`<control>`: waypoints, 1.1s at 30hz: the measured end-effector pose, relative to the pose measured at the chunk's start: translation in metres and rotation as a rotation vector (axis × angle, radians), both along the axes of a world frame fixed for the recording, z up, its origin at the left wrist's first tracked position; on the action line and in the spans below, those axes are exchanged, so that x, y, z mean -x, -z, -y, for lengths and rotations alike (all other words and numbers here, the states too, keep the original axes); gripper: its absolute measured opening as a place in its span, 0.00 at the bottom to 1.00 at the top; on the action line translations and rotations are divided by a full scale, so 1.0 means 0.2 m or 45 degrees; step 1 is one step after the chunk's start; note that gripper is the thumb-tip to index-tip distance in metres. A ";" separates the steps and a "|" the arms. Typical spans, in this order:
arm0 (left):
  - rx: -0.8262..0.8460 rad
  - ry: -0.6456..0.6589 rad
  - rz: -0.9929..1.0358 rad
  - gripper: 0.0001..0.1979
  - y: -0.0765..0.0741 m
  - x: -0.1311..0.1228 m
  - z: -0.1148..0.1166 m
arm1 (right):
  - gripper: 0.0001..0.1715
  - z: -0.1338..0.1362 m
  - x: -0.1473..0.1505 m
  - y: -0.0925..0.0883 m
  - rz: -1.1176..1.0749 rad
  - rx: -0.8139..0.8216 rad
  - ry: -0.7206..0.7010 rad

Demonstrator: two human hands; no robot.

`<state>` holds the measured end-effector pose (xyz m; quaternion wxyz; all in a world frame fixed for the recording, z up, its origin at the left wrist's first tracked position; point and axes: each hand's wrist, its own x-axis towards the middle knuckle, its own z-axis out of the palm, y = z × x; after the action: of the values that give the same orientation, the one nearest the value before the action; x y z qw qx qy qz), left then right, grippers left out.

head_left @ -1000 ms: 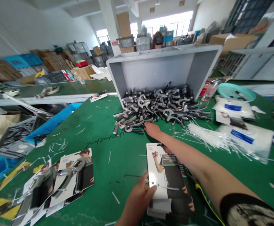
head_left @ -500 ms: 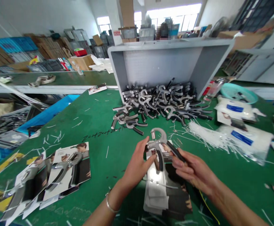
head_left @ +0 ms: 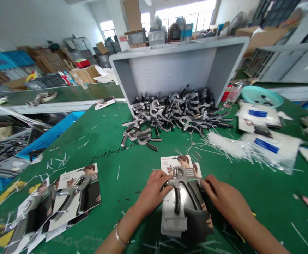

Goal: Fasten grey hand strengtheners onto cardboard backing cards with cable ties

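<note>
A grey and black hand grip strengthener (head_left: 180,187) with a spring at its top lies flat on a printed card (head_left: 173,160), its handles toward me. My left hand (head_left: 154,190) pinches the strengthener's left side between thumb and fingers. On the card's right edge, my right hand (head_left: 222,197) has its fingers drawn together at the rim, beside the black handle. Beneath the top card is a stack of further cards (head_left: 173,225), with white backs and dark printed parts showing.
A tipped grey crate (head_left: 177,70) spills a heap of strengtheners (head_left: 169,113) onto the green table (head_left: 111,141). White cable ties (head_left: 225,146) and plastic bags (head_left: 275,151) lie right. Carded strengtheners (head_left: 77,190) are at left. A turquoise basin (head_left: 262,96) stands at the back right.
The strengthener has come down from the air onto the printed card. My right hand has let go of its handle and moved to the card's right edge. My left hand still holds it.
</note>
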<state>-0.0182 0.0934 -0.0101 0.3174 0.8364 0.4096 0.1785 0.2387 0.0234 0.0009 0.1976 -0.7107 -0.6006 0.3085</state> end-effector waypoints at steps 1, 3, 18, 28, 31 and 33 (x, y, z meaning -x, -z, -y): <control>0.000 0.014 0.000 0.16 -0.01 0.00 -0.01 | 0.14 0.00 0.00 -0.02 0.113 -0.121 -0.051; -0.026 -0.023 0.044 0.15 -0.03 -0.01 -0.04 | 0.09 0.00 0.03 -0.05 0.145 -0.289 -0.270; -0.001 -0.181 0.450 0.04 0.09 -0.19 -0.06 | 0.06 -0.13 0.24 0.14 -0.255 -0.539 -0.194; 0.019 -0.164 0.564 0.05 0.11 -0.18 -0.06 | 0.12 -0.13 0.22 0.12 -0.202 -0.391 -0.310; 0.038 -0.183 0.598 0.05 0.12 -0.18 -0.05 | 0.13 -0.12 0.21 0.12 -0.189 -0.388 -0.358; 0.045 -0.190 0.602 0.05 0.12 -0.18 -0.05 | 0.13 -0.12 0.20 0.12 -0.201 -0.381 -0.373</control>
<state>0.0180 0.1026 -0.0338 0.4050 0.7331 0.3876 0.3851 0.1979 0.0478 -0.0235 0.3003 -0.5524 -0.7191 0.2960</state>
